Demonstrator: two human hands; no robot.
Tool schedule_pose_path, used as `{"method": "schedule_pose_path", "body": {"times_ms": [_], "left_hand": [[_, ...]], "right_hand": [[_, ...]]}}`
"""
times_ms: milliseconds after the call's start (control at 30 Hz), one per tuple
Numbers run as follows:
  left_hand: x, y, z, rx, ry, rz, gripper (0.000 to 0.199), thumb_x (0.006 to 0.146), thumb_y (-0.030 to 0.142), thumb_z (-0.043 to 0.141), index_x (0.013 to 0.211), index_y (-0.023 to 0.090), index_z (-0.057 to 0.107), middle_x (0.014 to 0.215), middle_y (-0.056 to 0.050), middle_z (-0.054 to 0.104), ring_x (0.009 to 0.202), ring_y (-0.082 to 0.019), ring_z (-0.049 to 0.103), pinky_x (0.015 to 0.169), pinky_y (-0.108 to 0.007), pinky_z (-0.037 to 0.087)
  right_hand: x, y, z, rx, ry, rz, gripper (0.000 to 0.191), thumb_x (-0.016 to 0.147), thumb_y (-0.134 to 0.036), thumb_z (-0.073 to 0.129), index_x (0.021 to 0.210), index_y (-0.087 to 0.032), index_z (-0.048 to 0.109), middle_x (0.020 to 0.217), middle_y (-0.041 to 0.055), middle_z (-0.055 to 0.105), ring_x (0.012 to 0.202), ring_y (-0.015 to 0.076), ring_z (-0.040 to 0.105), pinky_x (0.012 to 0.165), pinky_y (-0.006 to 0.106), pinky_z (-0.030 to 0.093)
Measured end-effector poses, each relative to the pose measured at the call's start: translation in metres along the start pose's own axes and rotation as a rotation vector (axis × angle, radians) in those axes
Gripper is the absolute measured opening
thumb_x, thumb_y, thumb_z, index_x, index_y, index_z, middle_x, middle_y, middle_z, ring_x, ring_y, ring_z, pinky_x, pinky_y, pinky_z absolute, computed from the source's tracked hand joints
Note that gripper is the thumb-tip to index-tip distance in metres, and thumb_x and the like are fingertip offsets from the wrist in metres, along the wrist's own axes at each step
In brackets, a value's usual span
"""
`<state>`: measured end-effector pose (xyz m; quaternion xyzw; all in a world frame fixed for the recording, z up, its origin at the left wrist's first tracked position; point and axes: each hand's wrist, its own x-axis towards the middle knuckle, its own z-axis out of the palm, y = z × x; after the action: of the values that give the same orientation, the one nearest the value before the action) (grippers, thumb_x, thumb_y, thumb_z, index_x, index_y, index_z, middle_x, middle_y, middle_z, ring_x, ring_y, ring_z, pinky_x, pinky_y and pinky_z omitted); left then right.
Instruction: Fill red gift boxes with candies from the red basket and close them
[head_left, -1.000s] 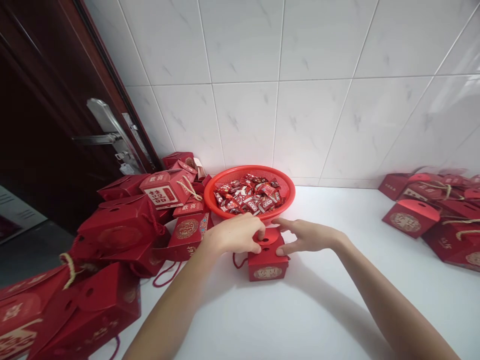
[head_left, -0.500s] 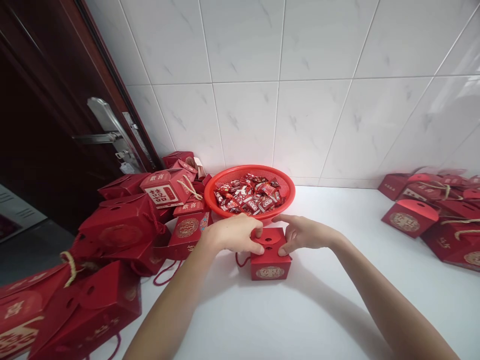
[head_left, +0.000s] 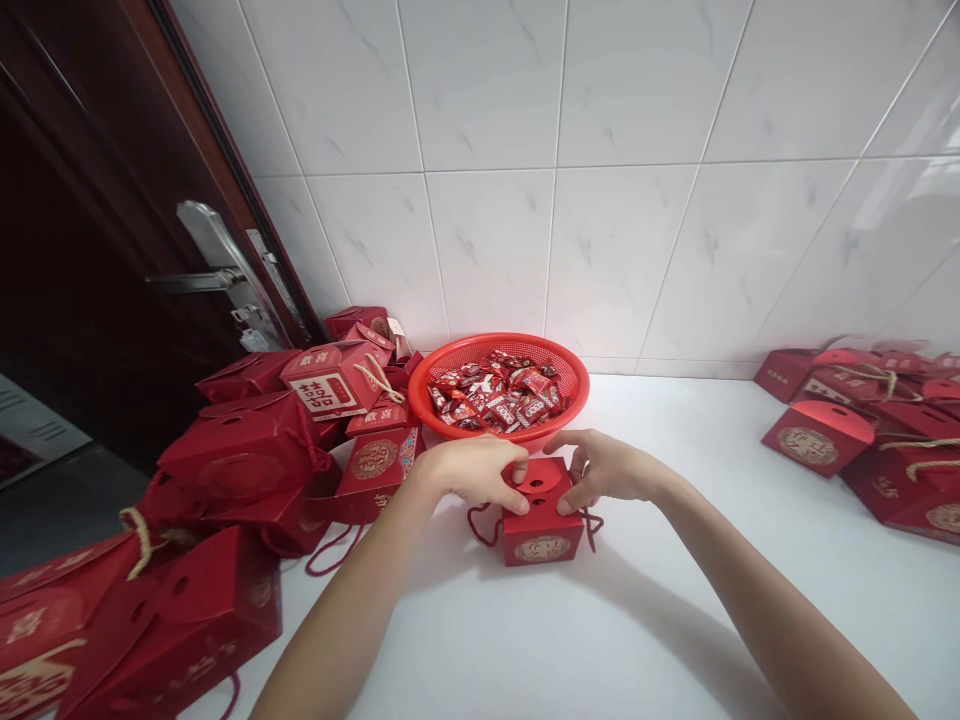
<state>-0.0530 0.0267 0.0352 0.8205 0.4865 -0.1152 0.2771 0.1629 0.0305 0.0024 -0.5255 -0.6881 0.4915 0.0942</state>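
Observation:
A small red paper gift box (head_left: 541, 548) with a gold oval emblem stands upright on the white table. My left hand (head_left: 480, 475) grips its left side, the thumb pressing on the top by the flaps. On the opposite side my right hand (head_left: 604, 470) holds the box, its thumb at the top edge and its index finger reaching toward the back. Two top flaps with small holes lie folded down between the thumbs. Dark red cord handles (head_left: 484, 530) stick out at both sides. Fingers behind the box are partly hidden.
Right behind the box stands a red plastic basket (head_left: 510, 436) of wrapped candies (head_left: 502, 400). Red gift boxes (head_left: 232, 455) pile up at left, and more boxes (head_left: 817, 440) sit at right. A tiled wall (head_left: 630, 250) backs the table; a dark door (head_left: 97, 180) is at far left.
A cord loop now shows at the box's right side, and the left cord loop sticks out farther. Both hands stay on the box with little movement.

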Motion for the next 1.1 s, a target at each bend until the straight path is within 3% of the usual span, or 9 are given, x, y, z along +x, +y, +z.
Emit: {"method": "schedule_pose_path", "body": {"times_ms": [133,300,600,733,933,1100], "left_hand": [[0.000,0.000,0.000,-0.046,0.036,-0.001,0.033,0.071,0.048,0.070,0.088,0.023,0.057,0.089,0.000,0.064,0.077,-0.019,0.059,0.058,-0.026,0.037],[0.000,0.000,0.000,-0.114,0.046,-0.013,0.033,0.068,0.046,0.073,0.087,0.024,0.058,0.077,0.003,0.062,0.069,-0.018,0.058,0.053,-0.026,0.034],[0.002,0.001,0.001,-0.242,0.067,0.012,0.027,0.062,0.032,0.077,0.072,0.021,0.054,0.065,0.005,0.058,0.061,-0.015,0.057,0.053,-0.025,0.037],[-0.001,-0.002,-0.002,-0.344,0.106,0.081,0.025,0.060,0.021,0.073,0.077,0.021,0.055,0.073,0.005,0.059,0.060,-0.012,0.056,0.052,-0.023,0.039],[-0.014,-0.001,-0.011,-0.539,0.186,0.179,0.017,0.068,0.018,0.067,0.082,0.018,0.058,0.084,0.001,0.063,0.068,-0.014,0.065,0.060,-0.024,0.048],[-0.022,0.004,-0.014,-0.797,0.337,0.274,0.017,0.077,0.026,0.070,0.079,0.017,0.056,0.072,0.002,0.061,0.065,-0.013,0.066,0.070,-0.029,0.055]], "right_hand": [[-0.002,-0.003,-0.001,-0.052,0.025,0.001,0.070,0.057,-0.024,0.088,0.122,-0.023,0.060,0.085,-0.0015,0.061,0.063,0.0123,0.059,0.055,0.024,0.048],[-0.003,-0.004,-0.003,-0.077,0.022,0.012,0.072,0.056,-0.028,0.088,0.122,-0.024,0.060,0.090,0.0007,0.062,0.062,0.0118,0.056,0.049,0.022,0.043],[-0.008,-0.008,-0.007,-0.069,0.035,-0.015,0.068,0.057,-0.024,0.086,0.121,-0.023,0.063,0.091,0.0010,0.063,0.061,0.0113,0.057,0.052,0.024,0.048],[-0.011,-0.004,-0.015,0.061,0.004,-0.057,0.063,0.060,-0.016,0.079,0.121,-0.022,0.063,0.082,-0.0021,0.064,0.058,0.0112,0.060,0.056,0.026,0.051],[-0.015,-0.004,-0.023,0.315,0.036,-0.216,0.036,0.070,-0.024,0.076,0.105,-0.018,0.066,0.074,-0.0018,0.064,0.056,0.0113,0.060,0.061,0.029,0.051],[-0.019,-0.008,-0.027,0.599,0.046,-0.290,0.034,0.071,-0.033,0.082,0.098,-0.018,0.068,0.100,0.0052,0.067,0.071,0.0139,0.064,0.072,0.035,0.058]]}}
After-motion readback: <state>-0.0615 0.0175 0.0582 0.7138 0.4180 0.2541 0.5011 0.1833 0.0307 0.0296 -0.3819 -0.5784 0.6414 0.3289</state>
